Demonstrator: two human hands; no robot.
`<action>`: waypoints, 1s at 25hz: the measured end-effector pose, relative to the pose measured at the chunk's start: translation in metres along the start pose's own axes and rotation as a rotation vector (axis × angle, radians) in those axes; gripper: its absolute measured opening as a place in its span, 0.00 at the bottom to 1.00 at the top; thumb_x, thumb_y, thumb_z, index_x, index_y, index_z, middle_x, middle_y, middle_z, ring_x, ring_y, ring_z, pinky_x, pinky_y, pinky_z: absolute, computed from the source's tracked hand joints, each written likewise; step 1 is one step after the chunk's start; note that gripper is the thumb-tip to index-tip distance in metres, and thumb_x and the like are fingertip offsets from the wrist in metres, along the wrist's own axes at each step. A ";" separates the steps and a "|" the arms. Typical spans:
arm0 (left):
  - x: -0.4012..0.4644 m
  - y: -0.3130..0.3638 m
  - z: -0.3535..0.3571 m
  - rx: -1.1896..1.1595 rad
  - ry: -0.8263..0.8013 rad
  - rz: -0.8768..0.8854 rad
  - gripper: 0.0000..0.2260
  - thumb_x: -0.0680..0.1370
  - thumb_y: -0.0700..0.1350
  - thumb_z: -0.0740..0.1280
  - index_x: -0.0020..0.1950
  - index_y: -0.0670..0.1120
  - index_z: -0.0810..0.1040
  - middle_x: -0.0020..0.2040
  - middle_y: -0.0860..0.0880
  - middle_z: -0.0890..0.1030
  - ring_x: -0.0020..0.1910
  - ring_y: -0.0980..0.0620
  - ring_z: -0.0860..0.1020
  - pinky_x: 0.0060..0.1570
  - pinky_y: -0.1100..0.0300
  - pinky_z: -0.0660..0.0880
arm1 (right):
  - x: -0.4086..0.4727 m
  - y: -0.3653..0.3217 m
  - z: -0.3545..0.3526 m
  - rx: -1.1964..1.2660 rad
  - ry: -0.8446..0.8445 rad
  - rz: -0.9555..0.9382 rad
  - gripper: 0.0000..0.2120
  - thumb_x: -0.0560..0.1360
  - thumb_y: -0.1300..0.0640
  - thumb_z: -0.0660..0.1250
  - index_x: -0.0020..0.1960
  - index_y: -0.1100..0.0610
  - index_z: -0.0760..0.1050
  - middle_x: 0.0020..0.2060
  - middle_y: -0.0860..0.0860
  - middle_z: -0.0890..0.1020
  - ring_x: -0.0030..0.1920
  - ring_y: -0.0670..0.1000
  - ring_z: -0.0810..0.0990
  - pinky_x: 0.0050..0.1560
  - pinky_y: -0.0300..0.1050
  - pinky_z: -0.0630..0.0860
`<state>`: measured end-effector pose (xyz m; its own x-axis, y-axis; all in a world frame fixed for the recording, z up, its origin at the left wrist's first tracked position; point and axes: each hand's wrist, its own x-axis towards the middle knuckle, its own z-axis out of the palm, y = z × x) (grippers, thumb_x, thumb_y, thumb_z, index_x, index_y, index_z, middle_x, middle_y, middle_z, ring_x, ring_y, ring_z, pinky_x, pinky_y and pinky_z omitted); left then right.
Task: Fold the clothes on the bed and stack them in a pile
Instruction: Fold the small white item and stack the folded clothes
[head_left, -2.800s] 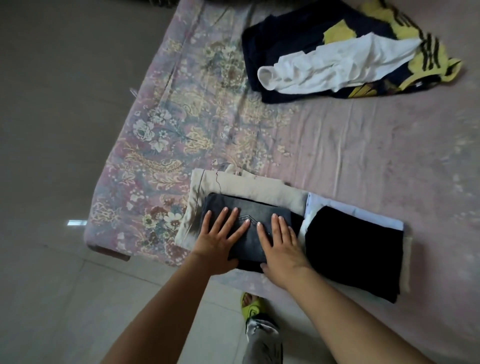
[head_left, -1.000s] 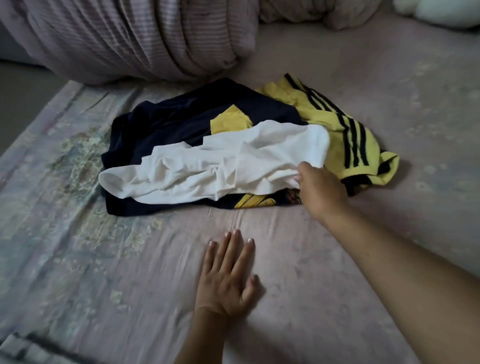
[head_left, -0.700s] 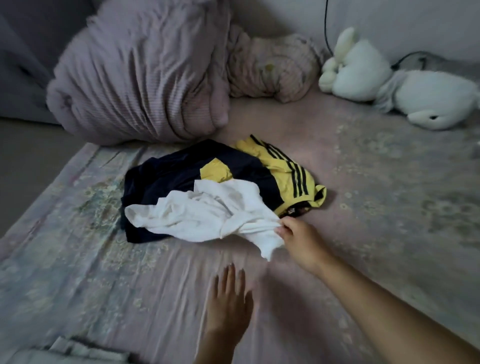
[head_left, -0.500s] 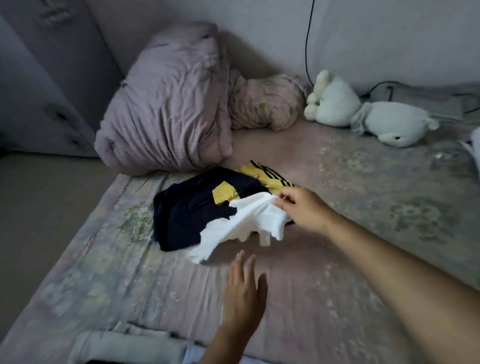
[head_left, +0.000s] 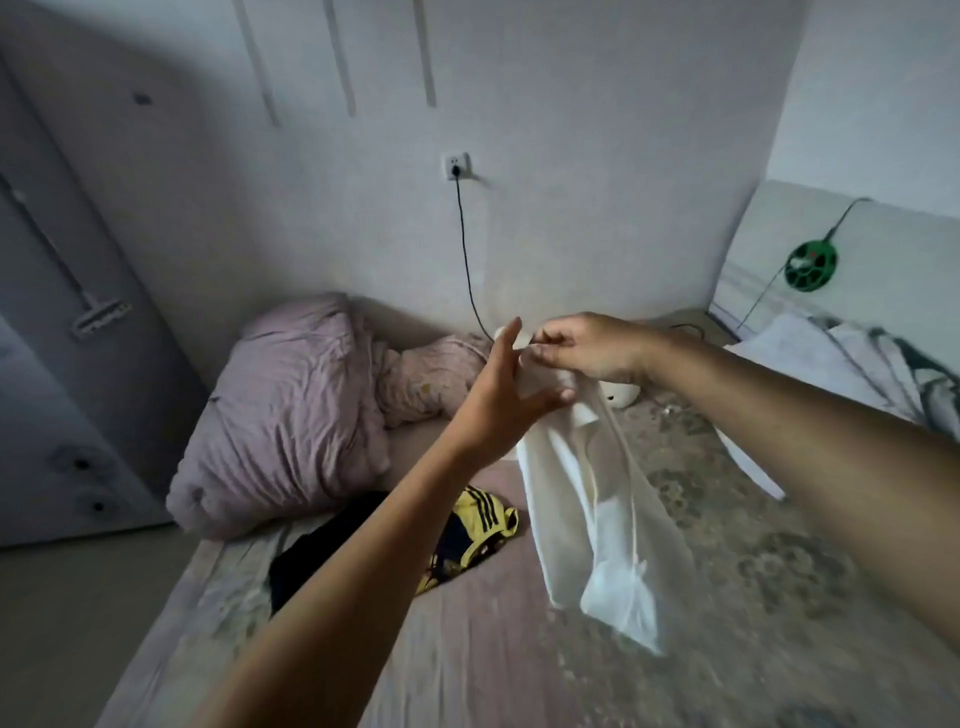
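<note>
A white garment (head_left: 597, 514) hangs in the air above the bed (head_left: 519, 649). My right hand (head_left: 587, 348) pinches its top edge. Just left of it, my left hand (head_left: 501, 400) has spread fingers against the upper part of the cloth; I cannot tell whether it grips. A dark navy garment (head_left: 317, 551) and a yellow one with black stripes (head_left: 483, 525) lie crumpled on the sheet below my left forearm. The folded pile is out of view.
A rolled pink quilt (head_left: 291, 410) and a floral pillow (head_left: 431, 374) lie at the head of the bed against the wall. A black cable (head_left: 465, 249) drops from a wall socket. More bedding (head_left: 852, 364) and a green cable reel (head_left: 811, 265) are at right.
My right hand has lifted the white garment off the dark and yellow clothes and raised it high. My left hand has risen from the sheet to the cloth's top. The view has tilted up.
</note>
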<state>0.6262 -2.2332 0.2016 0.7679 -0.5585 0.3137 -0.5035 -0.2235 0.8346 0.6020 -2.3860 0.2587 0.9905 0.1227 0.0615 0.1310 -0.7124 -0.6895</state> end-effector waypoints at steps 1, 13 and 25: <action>0.008 0.022 0.012 0.004 -0.005 -0.022 0.37 0.71 0.42 0.74 0.74 0.40 0.57 0.48 0.48 0.76 0.44 0.57 0.74 0.47 0.67 0.72 | -0.015 -0.001 -0.022 0.058 0.061 0.016 0.06 0.79 0.55 0.62 0.51 0.59 0.72 0.40 0.52 0.76 0.39 0.47 0.71 0.39 0.43 0.67; 0.074 0.162 0.083 0.163 0.444 0.029 0.15 0.75 0.49 0.69 0.34 0.43 0.70 0.30 0.51 0.69 0.32 0.53 0.66 0.33 0.58 0.65 | -0.132 0.111 -0.065 0.456 0.282 -0.053 0.29 0.72 0.36 0.64 0.44 0.65 0.75 0.36 0.60 0.73 0.39 0.48 0.71 0.42 0.50 0.71; 0.066 0.186 0.035 0.314 0.095 -0.055 0.11 0.77 0.36 0.66 0.56 0.47 0.80 0.45 0.48 0.79 0.34 0.63 0.74 0.40 0.67 0.73 | -0.121 0.155 -0.068 0.380 0.211 0.271 0.10 0.81 0.60 0.55 0.44 0.55 0.73 0.35 0.52 0.75 0.34 0.50 0.73 0.34 0.43 0.72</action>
<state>0.5689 -2.3396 0.3619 0.8234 -0.4650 0.3253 -0.5465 -0.4950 0.6755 0.5051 -2.5581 0.1931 0.9786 -0.2020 -0.0383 -0.1169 -0.3932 -0.9120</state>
